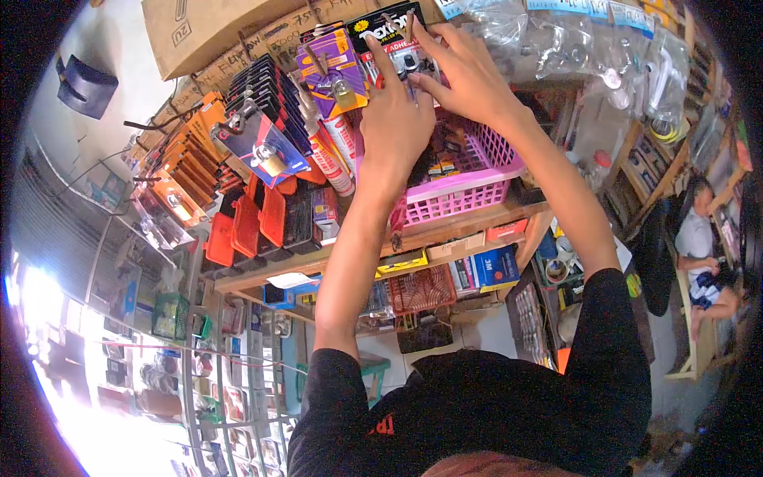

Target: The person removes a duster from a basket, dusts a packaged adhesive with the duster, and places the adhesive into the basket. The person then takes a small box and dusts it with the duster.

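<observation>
A black and red Dextone epoxy adhesive pack [397, 41] hangs at the top of the shelf display. My left hand [396, 119] is closed at its lower left, with one finger stretched up along its front. My right hand [465, 75] grips its right side, finger near the top and thumb lower down. Both hands partly hide the pack. Just left of it hangs a purple card with a padlock [334, 75]. Below my hands is a pink plastic basket [457, 199] holding small packages.
Glue tubes [338, 147], orange blister cards [179, 187] and red-lidded boxes [246, 222] crowd the left. Bagged faucets [660, 75] hang at right. A wooden shelf edge [302, 262] runs below the basket. Another person [703, 246] sits at far right.
</observation>
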The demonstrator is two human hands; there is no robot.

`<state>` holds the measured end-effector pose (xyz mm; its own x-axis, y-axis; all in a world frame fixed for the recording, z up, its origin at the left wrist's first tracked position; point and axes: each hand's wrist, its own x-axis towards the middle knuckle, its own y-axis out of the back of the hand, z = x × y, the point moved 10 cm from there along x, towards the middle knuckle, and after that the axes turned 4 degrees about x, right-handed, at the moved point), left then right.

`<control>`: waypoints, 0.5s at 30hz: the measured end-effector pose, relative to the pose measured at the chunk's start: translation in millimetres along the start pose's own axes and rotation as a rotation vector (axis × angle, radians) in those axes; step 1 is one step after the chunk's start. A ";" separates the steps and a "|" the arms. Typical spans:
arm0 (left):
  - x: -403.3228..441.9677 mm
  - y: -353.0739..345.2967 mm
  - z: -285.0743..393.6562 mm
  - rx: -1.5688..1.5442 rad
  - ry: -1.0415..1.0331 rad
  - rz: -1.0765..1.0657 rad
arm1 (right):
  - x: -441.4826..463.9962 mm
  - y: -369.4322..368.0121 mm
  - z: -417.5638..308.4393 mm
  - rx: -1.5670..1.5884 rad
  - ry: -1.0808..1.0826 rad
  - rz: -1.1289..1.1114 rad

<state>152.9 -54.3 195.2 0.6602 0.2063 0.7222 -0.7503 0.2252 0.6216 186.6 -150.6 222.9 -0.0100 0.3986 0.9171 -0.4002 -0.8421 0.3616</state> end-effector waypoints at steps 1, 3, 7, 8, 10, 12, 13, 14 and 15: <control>2.0 -2.4 -2.5 -0.006 -0.006 0.015 | 0.0 -0.7 -0.6 -0.003 0.002 0.003; 6.4 -9.2 -8.0 -0.019 -0.017 0.043 | 0.2 0.2 -1.4 -0.011 0.005 0.007; 3.4 -4.4 -4.4 0.059 -0.038 0.083 | -0.5 6.7 -5.0 -0.010 0.017 0.030; 3.1 -7.3 -6.3 0.050 -0.029 0.041 | 0.3 6.8 -6.1 0.009 0.009 -0.020; 1.0 -13.0 -9.9 0.031 -0.012 -0.041 | 7.9 14.3 -12.3 0.050 -0.005 -0.118; -8.1 -11.3 -9.9 0.089 -0.009 -0.052 | 5.2 15.2 -14.9 0.046 0.004 -0.142; -13.6 -8.6 -8.6 0.122 -0.033 -0.031 | 4.0 15.7 -16.5 0.051 0.005 -0.171; -19.0 -4.7 -7.3 0.156 -0.058 -0.006 | 2.8 15.4 -17.9 0.056 0.008 -0.199; -24.9 -6.3 -11.4 0.112 -0.037 -0.058 | -4.1 14.7 -17.2 0.094 -0.002 -0.155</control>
<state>141.5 -50.0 169.8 0.7021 0.1607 0.6937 -0.7117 0.1274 0.6908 165.0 -158.4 221.5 0.0473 0.5258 0.8493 -0.3095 -0.8007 0.5130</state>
